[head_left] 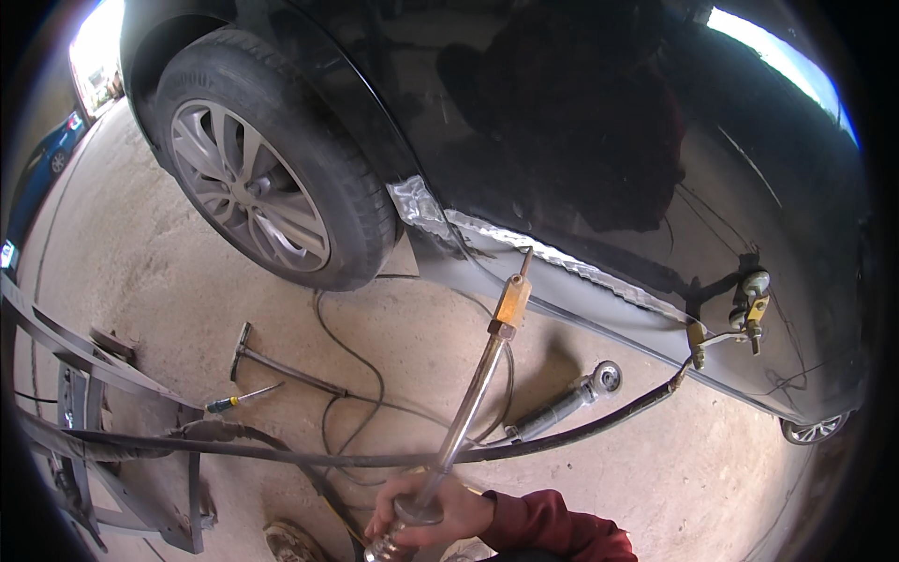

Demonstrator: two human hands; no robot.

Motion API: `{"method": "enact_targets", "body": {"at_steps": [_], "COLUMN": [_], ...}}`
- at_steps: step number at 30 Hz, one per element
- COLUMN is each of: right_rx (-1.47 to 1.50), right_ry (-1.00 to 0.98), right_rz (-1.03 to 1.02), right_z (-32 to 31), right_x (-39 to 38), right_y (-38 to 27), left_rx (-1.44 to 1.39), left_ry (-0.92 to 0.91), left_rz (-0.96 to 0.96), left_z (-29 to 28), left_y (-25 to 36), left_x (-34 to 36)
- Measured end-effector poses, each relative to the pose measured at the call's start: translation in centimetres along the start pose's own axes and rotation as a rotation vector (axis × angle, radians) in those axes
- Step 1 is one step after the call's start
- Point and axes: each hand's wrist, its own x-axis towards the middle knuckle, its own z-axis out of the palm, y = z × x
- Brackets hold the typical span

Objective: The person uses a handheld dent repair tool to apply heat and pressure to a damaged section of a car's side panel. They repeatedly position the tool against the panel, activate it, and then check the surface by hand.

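Note:
My right hand (440,513), in a dark red sleeve, comes in at the lower edge with its fingers wrapped round a slide hammer puller (461,412). This is a long steel rod with a brass-coloured head (512,302) and a thin pointed tip. The tip reaches the strip of bare, rippled metal (562,260) low on a black car's side; whether it touches cannot be made out. Farther right, a brass-coloured clamp piece (752,309) sits against the panel, with a thick black cable (599,426) running to it. My left hand is not in view.
The car's front wheel (251,178) stands at the upper left. On the concrete floor lie a hammer (290,369), a screwdriver (225,405), an angle grinder (562,407) and thin looping cables. A metal frame (192,496) stands at the left; a shoe (292,541) shows below.

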Motion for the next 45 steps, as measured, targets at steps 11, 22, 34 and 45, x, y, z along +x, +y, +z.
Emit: {"method": "enact_targets", "body": {"at_steps": [11,22,34,45], "right_rx": [0.058,0.019,-0.010,-0.003], "right_ry": [-0.071,-0.039,-0.056,-0.040], "right_rz": [0.042,-0.001,0.030,0.048], "right_z": [0.2,0.5,0.3,-0.1], "right_x": [0.0,-0.2,-0.6,-0.8], "right_y": [0.2,0.5,0.2,-0.1], "left_rx": [0.075,0.025,0.082,0.106], "left_ry": [0.820,0.190,0.132,0.096], "left_rz": [-0.602,-0.194,-0.131,-0.085], "left_z": [6.6,1.3,0.7,0.3], "left_y": [6.9,0.5,0.6,0.7], "left_x": [1.4,-0.2,0.1,0.0]}}
